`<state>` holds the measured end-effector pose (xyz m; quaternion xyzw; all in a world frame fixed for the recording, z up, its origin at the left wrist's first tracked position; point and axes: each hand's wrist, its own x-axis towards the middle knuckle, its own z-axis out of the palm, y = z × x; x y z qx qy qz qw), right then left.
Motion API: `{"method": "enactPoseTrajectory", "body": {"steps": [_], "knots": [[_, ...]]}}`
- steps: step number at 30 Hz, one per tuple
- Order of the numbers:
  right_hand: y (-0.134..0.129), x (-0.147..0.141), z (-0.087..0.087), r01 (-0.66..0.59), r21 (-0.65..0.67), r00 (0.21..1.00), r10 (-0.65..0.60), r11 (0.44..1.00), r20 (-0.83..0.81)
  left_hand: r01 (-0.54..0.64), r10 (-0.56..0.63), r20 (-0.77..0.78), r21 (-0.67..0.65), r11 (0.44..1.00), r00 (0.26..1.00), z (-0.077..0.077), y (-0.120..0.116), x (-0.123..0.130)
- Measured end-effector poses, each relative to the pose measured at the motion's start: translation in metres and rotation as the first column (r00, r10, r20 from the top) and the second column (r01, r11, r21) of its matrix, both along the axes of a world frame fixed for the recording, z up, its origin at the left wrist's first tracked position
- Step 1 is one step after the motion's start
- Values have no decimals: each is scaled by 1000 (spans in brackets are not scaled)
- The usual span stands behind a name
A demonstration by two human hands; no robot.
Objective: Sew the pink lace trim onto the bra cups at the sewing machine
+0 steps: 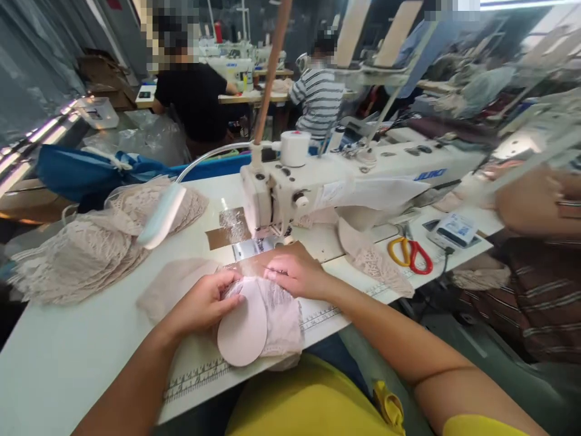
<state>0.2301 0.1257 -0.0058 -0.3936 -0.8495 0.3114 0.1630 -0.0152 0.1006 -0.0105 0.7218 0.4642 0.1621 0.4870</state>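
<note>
Just in front of the needle area of a white sewing machine [267,200], my left hand [218,297] pinches the upper left edge of a pale pink lace piece [284,321]. A smooth oval pad [242,333] hangs at its left side, below my left thumb. My right hand [295,275] is closed on the lace's top edge, with a thin dark tool between the fingers, too small to name. Both hands are close together. Beige fabric [177,284] lies flat to the left of my left hand.
Stacked lace cups [86,254] lie at the table's left. A lamp [163,215] leans over them. Yellow and red scissors [411,254] and a lace strip [376,260] lie right. A measuring tape [200,378] runs along the front edge. Other people sit behind and at the right.
</note>
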Motion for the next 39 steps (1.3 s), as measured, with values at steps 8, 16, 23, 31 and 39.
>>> {"method": "enactPoseTrajectory", "body": {"steps": [8,16,23,31,39], "knots": [[6,-28,-7,-23,-247,987,-18,969,-162,-22,29,90,-72,997,996,1,-1,-1],[0,-28,-13,-29,-239,970,-30,971,-242,-116,112,98,33,993,989,2,-1,2],[5,-21,-15,-37,-205,957,-25,978,-290,-126,159,201,-168,978,967,-8,4,6],[13,-9,-15,-111,-262,949,24,959,-313,-119,212,279,-317,941,937,-9,4,7],[8,-20,-8,-157,-360,950,41,920,-309,-47,151,286,-342,938,946,-14,6,6]]}}
